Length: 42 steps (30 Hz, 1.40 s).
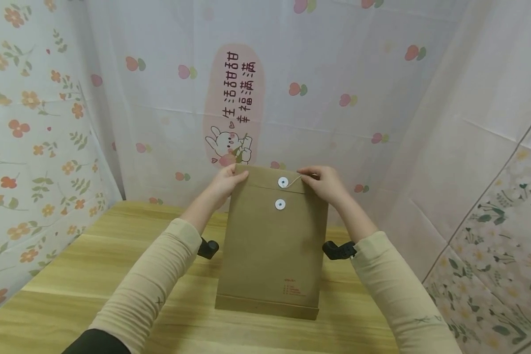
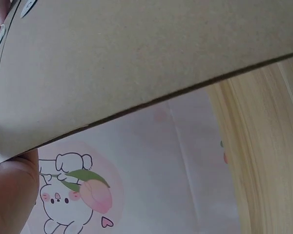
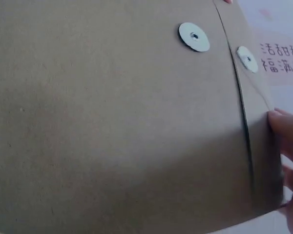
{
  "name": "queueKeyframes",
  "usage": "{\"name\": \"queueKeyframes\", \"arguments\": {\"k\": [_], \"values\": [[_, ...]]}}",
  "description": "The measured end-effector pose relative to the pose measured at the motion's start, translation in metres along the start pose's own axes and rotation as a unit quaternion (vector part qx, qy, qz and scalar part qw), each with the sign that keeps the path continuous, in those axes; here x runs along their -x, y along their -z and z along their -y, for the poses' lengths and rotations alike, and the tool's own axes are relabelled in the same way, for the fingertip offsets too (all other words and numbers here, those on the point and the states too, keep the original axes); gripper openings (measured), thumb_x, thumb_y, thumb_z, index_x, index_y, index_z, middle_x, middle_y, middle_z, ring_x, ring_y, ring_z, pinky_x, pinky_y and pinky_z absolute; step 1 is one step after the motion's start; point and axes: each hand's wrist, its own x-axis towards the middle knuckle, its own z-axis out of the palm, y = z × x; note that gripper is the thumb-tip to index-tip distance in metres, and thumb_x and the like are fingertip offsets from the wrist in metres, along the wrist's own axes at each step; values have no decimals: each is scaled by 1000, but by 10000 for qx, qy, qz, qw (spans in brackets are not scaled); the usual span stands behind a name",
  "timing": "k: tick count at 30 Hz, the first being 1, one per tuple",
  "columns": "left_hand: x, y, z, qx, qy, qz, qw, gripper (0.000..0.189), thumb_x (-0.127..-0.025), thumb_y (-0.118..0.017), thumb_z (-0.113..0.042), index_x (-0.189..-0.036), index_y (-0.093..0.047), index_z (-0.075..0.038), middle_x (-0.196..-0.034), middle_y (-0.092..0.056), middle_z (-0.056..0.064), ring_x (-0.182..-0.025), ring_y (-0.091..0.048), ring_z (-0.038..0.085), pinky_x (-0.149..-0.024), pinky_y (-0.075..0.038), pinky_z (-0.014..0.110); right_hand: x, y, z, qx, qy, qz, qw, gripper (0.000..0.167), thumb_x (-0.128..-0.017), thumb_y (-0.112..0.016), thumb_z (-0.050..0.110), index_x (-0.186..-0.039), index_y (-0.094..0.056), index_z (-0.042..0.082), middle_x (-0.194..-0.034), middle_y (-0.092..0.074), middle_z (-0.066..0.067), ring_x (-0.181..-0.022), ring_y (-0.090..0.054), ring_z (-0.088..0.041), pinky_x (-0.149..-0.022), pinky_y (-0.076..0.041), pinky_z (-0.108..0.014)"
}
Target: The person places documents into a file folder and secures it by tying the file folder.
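A brown kraft document envelope [image 1: 272, 246] is held nearly upright over the table, flap folded down at the top. Two white button discs show on it, an upper disc [image 1: 283, 182] on the flap and a lower disc [image 1: 280, 204] just below. My left hand [image 1: 224, 183] grips the top left corner, thumb in front. At the top right corner, my right hand [image 1: 325, 184] pinches the envelope's edge, other fingers partly behind. From the upper disc a thin pale string [image 1: 294, 181] runs to the right thumb; in the right wrist view the thumb [image 3: 285, 124] lies at its end.
Beneath the envelope is a wood-grain table [image 1: 115, 265]. Behind it hangs a pale curtain [image 1: 172, 113] with a rabbit print, close to the envelope's top. A floral curtain [image 1: 31, 113] borders the left side, another floral cloth [image 1: 500, 236] the right.
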Motion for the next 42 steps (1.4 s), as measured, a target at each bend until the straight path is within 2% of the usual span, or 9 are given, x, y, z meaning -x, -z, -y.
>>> {"name": "queueKeyframes", "arguments": {"k": [3, 6, 10, 13, 16, 23, 30, 35, 42], "values": [[1, 0, 1, -72, -24, -11, 10000, 26, -101, -50, -14, -121, -53, 2, -92, -65, 1, -79, -61, 14, -83, -49, 33, 0, -3, 1, -207, -79, -379, 9990, 23, -94, -64, 18, -113, -72, 9, -116, -66, -12, -114, -56, -29, -95, -45, -43], [0, 0, 2, -163, -119, -62, 9998, 27, -100, -50, -14, -121, -54, 3, -94, -65, 3, -79, -61, 14, -84, -48, 34, 3, -6, 1, -377, 117, -895, 9952, 17, -90, -68, 17, -103, -75, 7, -108, -69, -12, -106, -61, -28, -90, -49, -41], [0, 0, 3, -192, -189, -177, 9995, 26, -100, -51, -13, -120, -55, 3, -97, -65, 5, -79, -61, 13, -83, -49, 33, 12, -12, -2, -199, 989, -1338, 9859, 12, -88, -69, 12, -93, -73, 2, -103, -68, -11, -102, -62, -28, -86, -50, -40], [0, 1, 4, -91, -224, -262, 9994, 25, -100, -50, -12, -120, -55, 3, -99, -65, 5, -78, -61, 12, -81, -50, 33, 22, -18, -7, 49, 1702, -1566, 9729, 8, -87, -71, 8, -87, -72, 0, -99, -68, -11, -106, -58, -30, -95, -43, -43], [0, 1, 4, -4, -287, -349, 9990, 24, -100, -50, -11, -118, -54, 3, -95, -65, 2, -75, -61, 11, -79, -51, 32, 37, -26, -11, 267, 2200, -1688, 9604, 7, -84, -73, 7, -82, -71, 1, -94, -69, -11, -110, -56, -31, -104, -32, -49], [-1, 0, 4, 111, -391, -435, 9982, 18, -100, -51, -12, -112, -56, 1, -88, -65, -1, -73, -61, 11, -75, -51, 30, 75, -55, -20, 160, 2607, -1606, 9518, 7, -79, -76, 4, -79, -70, 7, -86, -70, -5, -108, -58, -33, -106, -23, -59], [-1, 0, 6, 211, -399, -522, 9976, 23, -99, -52, -10, -118, -55, 3, -100, -64, 4, -77, -61, 10, -78, -50, 28, 109, -82, -27, 196, 2542, -1413, 9566, 10, -76, -79, 4, -78, -70, 8, -80, -69, -2, -98, -61, -31, -104, -24, -59], [1, 0, 6, 234, -444, -516, 9974, 23, -99, -51, -10, -118, -54, 3, -92, -65, 0, -73, -61, 10, -75, -51, 28, 132, -98, -27, 436, 2580, -1170, 9581, 11, -73, -82, 9, -77, -72, 11, -78, -65, 3, -84, -59, -19, -91, -35, -51], [2, 2, 6, 244, -460, -599, 9968, 21, -100, -51, -12, -114, -54, 2, -82, -65, -2, -67, -61, 11, -68, -52, 26, 158, -118, -26, 642, 2923, -541, 9526, 13, -71, -84, 13, -76, -74, 18, -73, -62, 15, -76, -55, -6, -80, -38, -41]]}}
